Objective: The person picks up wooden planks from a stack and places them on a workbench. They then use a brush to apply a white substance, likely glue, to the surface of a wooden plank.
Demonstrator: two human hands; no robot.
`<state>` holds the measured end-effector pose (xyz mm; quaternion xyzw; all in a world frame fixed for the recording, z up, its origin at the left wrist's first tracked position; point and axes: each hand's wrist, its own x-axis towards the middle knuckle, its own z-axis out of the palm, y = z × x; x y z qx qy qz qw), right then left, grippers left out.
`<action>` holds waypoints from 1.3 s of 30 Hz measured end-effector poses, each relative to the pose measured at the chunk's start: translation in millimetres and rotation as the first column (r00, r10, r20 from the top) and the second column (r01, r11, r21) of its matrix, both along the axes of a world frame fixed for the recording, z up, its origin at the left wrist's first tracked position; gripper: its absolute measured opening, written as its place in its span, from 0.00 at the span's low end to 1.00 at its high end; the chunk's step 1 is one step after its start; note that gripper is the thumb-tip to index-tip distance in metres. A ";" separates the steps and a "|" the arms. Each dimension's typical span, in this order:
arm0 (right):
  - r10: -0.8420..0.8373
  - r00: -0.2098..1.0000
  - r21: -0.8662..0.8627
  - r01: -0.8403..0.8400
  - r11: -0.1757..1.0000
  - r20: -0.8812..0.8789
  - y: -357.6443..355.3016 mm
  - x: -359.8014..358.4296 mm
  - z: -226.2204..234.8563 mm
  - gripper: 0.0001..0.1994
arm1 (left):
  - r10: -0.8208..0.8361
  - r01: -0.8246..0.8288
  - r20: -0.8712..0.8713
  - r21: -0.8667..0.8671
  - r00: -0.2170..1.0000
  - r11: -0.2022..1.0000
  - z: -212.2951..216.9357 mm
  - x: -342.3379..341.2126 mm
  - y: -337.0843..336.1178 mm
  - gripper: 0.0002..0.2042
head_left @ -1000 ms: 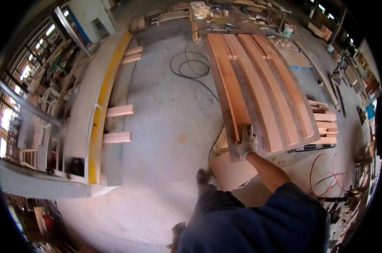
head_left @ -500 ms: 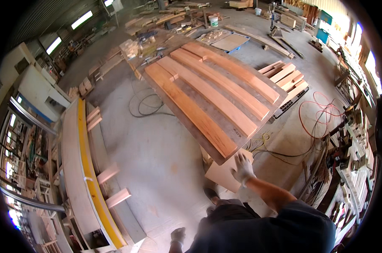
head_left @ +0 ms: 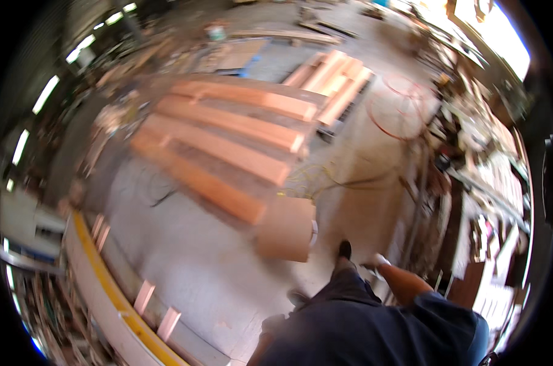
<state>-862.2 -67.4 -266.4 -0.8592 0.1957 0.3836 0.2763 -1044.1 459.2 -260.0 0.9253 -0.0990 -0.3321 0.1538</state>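
Observation:
My gloved right hand (head_left: 379,265) hangs in the air over the floor, right of a square tan board (head_left: 285,230). Its blurred fingers look apart, and nothing shows in them. Low beside my body, the gloved left hand (head_left: 273,324) is smeared, so its fingers cannot be made out. Ahead on the left stands a dark worktable (head_left: 212,204) bearing several long reddish wood planks (head_left: 221,146), laid side by side with gaps between. The tan board sits by the table's near end, apart from both hands.
Behind the table, more planks (head_left: 334,76) lie stacked on a dark pallet. A red hose (head_left: 374,125) and yellow cords (head_left: 316,174) lie on the floor. Piled timber and scrap (head_left: 453,183) line the right side. A long yellow-edged machine bed (head_left: 106,287) stands at lower left.
The view has swung right, and the table now appears farther left. My right hand has left the tan board and sits to its right. My feet have moved forward.

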 end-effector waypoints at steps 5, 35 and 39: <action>-0.103 0.995 -0.077 0.103 0.992 0.004 -13.3 91.1 44.1 0.27 | 0.285 -0.297 -0.155 -0.059 0.946 0.953 0.4 53.6 -51.0 0.10; -0.528 0.848 0.250 0.504 0.827 0.036 -280.8 468.1 117.7 0.28 | -0.143 0.136 -0.130 -0.063 0.981 0.989 -9.8 705.6 -399.4 0.20; -0.592 0.802 0.290 0.551 0.782 0.072 -333.5 526.0 136.3 0.25 | 0.026 -0.058 -0.261 -0.114 0.965 0.992 -30.2 815.2 -434.0 0.19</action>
